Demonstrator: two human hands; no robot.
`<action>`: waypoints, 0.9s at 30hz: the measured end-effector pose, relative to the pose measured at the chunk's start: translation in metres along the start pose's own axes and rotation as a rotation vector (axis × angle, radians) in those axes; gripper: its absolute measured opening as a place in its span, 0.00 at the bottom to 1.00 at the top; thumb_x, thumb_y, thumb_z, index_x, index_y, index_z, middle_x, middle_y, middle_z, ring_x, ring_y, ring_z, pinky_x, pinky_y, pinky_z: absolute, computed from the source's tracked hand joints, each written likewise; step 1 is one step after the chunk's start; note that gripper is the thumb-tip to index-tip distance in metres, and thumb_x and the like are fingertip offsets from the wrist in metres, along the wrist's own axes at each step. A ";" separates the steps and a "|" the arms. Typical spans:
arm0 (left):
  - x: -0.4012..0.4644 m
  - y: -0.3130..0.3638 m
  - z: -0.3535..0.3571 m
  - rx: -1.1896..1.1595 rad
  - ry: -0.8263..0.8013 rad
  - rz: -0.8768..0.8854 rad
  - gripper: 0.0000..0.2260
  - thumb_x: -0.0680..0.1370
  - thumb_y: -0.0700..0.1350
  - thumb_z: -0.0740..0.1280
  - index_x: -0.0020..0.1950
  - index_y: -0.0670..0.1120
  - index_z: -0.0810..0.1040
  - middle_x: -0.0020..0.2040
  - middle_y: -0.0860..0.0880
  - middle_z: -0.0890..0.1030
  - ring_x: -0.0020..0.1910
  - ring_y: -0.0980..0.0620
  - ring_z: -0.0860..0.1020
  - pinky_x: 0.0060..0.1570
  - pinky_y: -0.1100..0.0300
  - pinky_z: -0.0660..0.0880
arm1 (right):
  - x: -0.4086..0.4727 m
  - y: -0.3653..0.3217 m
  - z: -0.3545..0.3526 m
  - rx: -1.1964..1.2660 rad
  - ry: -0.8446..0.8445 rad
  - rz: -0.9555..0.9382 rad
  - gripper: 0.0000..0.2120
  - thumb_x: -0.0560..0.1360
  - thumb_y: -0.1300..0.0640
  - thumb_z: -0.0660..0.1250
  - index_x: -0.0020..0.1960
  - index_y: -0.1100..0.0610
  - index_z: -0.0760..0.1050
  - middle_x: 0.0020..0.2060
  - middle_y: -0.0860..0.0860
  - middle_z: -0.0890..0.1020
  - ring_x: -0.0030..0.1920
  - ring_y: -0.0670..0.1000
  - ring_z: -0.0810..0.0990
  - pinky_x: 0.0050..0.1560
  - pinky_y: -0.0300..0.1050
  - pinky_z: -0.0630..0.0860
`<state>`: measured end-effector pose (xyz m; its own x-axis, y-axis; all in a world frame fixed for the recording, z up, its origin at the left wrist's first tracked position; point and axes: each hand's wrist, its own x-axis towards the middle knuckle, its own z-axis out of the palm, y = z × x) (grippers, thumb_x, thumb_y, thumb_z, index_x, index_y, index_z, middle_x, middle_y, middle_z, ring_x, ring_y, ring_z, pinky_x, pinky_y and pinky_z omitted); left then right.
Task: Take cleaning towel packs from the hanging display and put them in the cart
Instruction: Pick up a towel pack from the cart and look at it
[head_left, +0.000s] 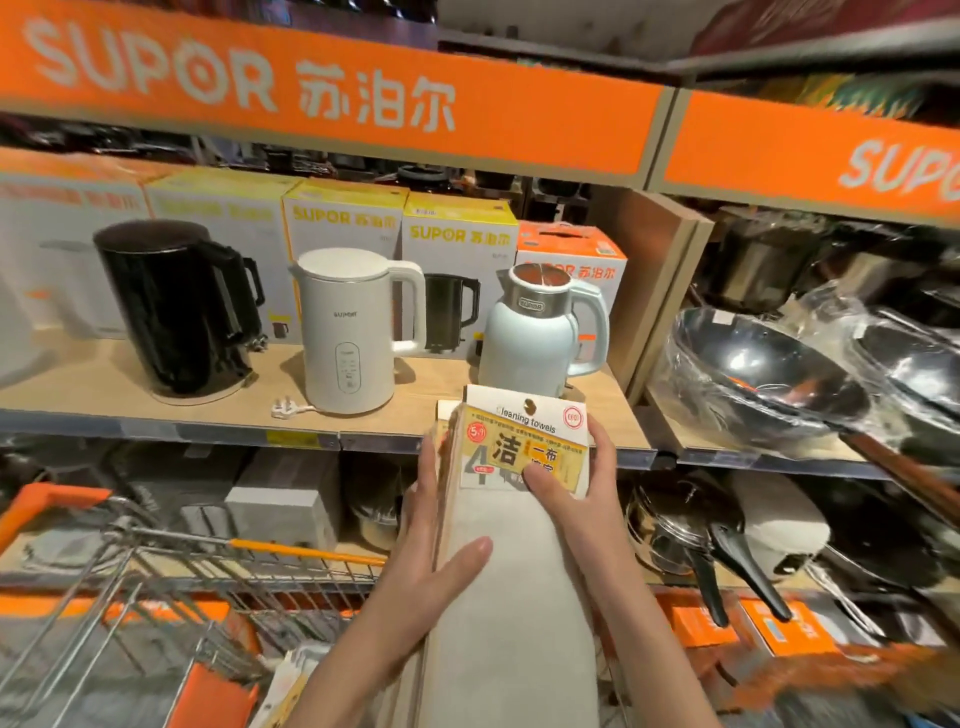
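Note:
Several cleaning towel packs (511, 551) hang in a stack at the centre, pale grey cloths under white and yellow header cards. My left hand (441, 551) grips the stack from its left side, thumb lying across the front cloth. My right hand (576, 483) holds the front pack at its header card, thumb pressed on the yellow label. The hook that carries the packs is hidden behind them. The wire shopping cart (156, 587) with orange trim stands at the lower left, beside and below my left arm. Another pack-like item (283, 686) lies low in the cart.
A wooden shelf (260, 410) behind the packs carries a black kettle (171, 306), a white kettle (353, 327) and a pale blue kettle (540, 332) before boxes. Plastic-wrapped woks (763, 369) sit to the right, pans with black handles (727, 561) below.

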<state>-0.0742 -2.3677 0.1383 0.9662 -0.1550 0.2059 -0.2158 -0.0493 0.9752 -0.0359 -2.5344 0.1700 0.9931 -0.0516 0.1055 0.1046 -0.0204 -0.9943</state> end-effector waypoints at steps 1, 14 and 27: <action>0.001 0.007 0.000 0.044 -0.017 0.012 0.39 0.66 0.66 0.67 0.65 0.80 0.42 0.71 0.67 0.55 0.73 0.58 0.59 0.72 0.46 0.59 | 0.000 -0.007 -0.001 -0.002 -0.006 -0.031 0.37 0.71 0.59 0.72 0.71 0.43 0.56 0.58 0.45 0.78 0.53 0.40 0.80 0.45 0.31 0.77; -0.017 0.047 -0.035 -0.132 -0.034 0.081 0.27 0.65 0.57 0.70 0.63 0.67 0.68 0.67 0.55 0.69 0.62 0.48 0.75 0.56 0.47 0.77 | -0.047 -0.062 0.014 -0.140 -0.011 -0.190 0.39 0.69 0.59 0.74 0.70 0.38 0.56 0.56 0.32 0.74 0.54 0.31 0.76 0.46 0.25 0.73; -0.081 0.043 -0.140 -0.170 -0.301 0.002 0.34 0.64 0.60 0.70 0.66 0.76 0.60 0.72 0.55 0.65 0.67 0.47 0.71 0.63 0.39 0.70 | -0.156 -0.083 0.128 -0.435 0.308 -0.189 0.41 0.68 0.57 0.76 0.62 0.26 0.55 0.67 0.41 0.60 0.67 0.45 0.66 0.64 0.37 0.68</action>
<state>-0.1420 -2.2189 0.1750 0.8751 -0.4407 0.1998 -0.1667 0.1130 0.9795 -0.1925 -2.3970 0.2338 0.8910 -0.2948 0.3452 0.1825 -0.4635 -0.8671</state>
